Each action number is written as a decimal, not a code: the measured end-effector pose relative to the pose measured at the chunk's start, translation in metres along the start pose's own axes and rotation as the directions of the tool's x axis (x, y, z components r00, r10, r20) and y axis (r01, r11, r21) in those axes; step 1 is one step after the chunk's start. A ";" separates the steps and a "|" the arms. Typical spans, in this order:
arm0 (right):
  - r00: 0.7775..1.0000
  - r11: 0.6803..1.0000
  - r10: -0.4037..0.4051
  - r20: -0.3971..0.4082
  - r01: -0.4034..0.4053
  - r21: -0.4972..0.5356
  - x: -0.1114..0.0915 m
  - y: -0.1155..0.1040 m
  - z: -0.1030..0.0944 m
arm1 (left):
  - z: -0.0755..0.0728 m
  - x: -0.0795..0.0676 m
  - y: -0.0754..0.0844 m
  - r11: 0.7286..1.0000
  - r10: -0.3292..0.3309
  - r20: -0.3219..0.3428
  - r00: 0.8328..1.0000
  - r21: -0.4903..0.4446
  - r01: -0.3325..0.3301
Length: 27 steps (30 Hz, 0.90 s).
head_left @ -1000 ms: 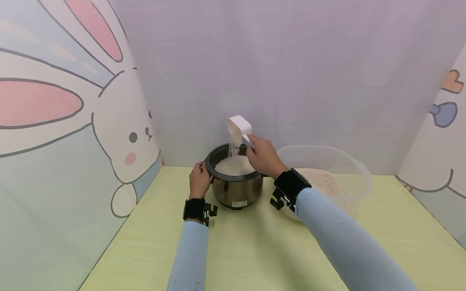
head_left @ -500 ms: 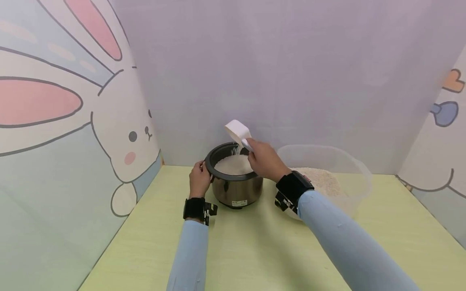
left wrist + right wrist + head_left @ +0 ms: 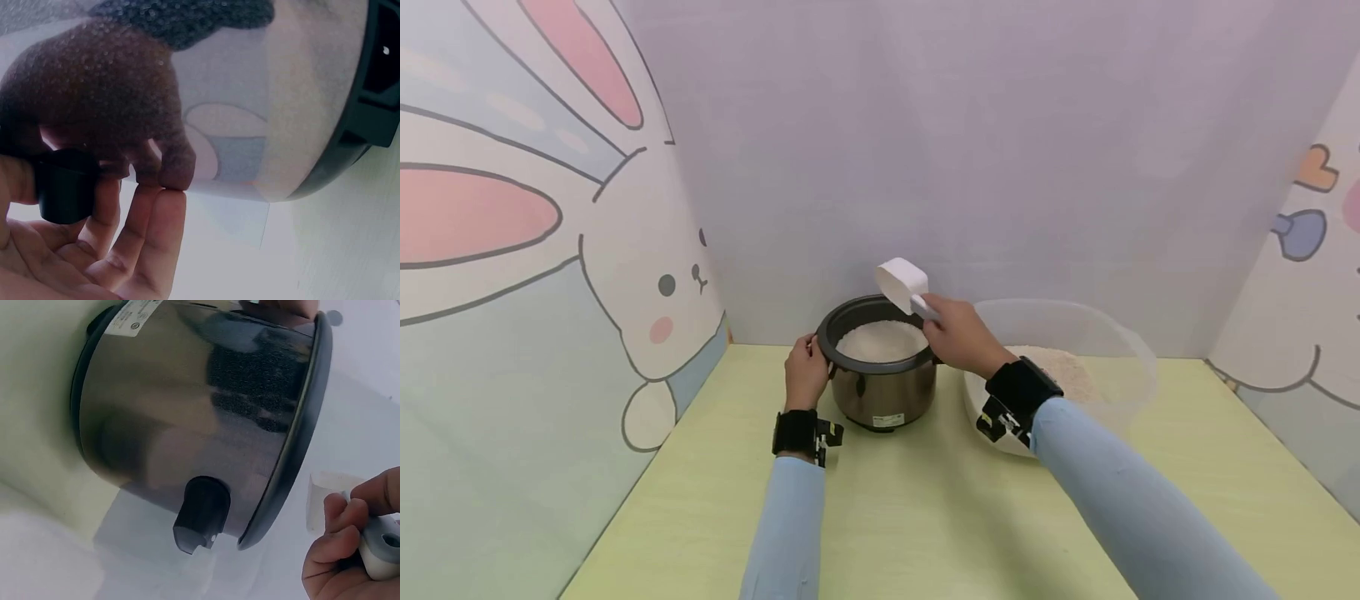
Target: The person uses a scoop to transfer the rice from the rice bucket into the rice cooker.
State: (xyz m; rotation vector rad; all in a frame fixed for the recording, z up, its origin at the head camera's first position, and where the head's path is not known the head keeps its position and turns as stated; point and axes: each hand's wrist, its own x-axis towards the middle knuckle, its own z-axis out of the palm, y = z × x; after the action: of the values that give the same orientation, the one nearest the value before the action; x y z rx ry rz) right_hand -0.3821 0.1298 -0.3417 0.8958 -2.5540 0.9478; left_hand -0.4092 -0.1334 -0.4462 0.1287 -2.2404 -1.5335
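A rice cooker (image 3: 883,398) with a shiny dark body and black rim stands lidless, white rice (image 3: 882,342) inside its pot. My left hand (image 3: 806,373) holds its left side; in the left wrist view, thumb and fingers close around the black side handle (image 3: 67,190), fingertips against the body. My right hand (image 3: 962,335) grips a white scoop (image 3: 902,282) by its grey-white handle (image 3: 382,547), above the cooker's right rim. The scoop is tipped with its mouth to the left, and no grains are seen falling from it. How much it holds is hidden.
Right of the cooker, partly behind my right forearm, sits a large translucent tub (image 3: 1060,312) with rice (image 3: 1063,371) in it. The table (image 3: 887,517) is pale yellow-green. A lilac backdrop (image 3: 962,150) stands close behind, with rabbit-printed panels at both sides.
Rice was streaming from the scoop into the pot; the stream thinned and now none falls. My right hand and the scoop have moved down and right. My left hand keeps its hold.
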 end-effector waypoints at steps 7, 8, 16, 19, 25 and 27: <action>0.990 0.991 0.130 -0.061 -0.128 0.036 -0.009 0.015 -0.022 | -0.004 0.000 0.004 1.000 -0.005 0.003 1.000 -0.001 0.005; 0.988 0.990 0.139 -0.069 -0.138 0.029 -0.011 0.019 -0.026 | -0.005 0.001 0.004 1.000 -0.010 0.005 1.000 -0.003 0.010; 0.970 0.971 0.231 -0.080 -0.235 -0.038 -0.036 0.051 -0.061 | -0.010 0.001 0.003 1.000 -0.024 0.002 1.000 -0.011 0.024; 0.967 0.964 0.246 -0.063 -0.251 -0.089 -0.047 0.063 -0.071 | -0.010 0.002 0.003 1.000 -0.022 0.001 1.000 -0.005 0.022; 0.954 0.939 0.293 0.065 -0.274 -0.209 -0.065 0.086 -0.087 | -0.011 0.003 0.003 1.000 -0.018 0.001 1.000 0.004 0.018; 0.941 0.930 0.318 0.113 -0.287 -0.229 -0.070 0.092 -0.089 | -0.011 0.002 0.003 1.000 -0.019 0.001 1.000 -0.003 0.019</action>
State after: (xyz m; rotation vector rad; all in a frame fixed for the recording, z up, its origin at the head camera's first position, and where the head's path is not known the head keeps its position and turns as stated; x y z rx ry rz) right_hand -0.3834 0.2757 -0.3514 0.5386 -2.9127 0.6886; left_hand -0.4062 -0.1429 -0.4396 0.1485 -2.2435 -1.5466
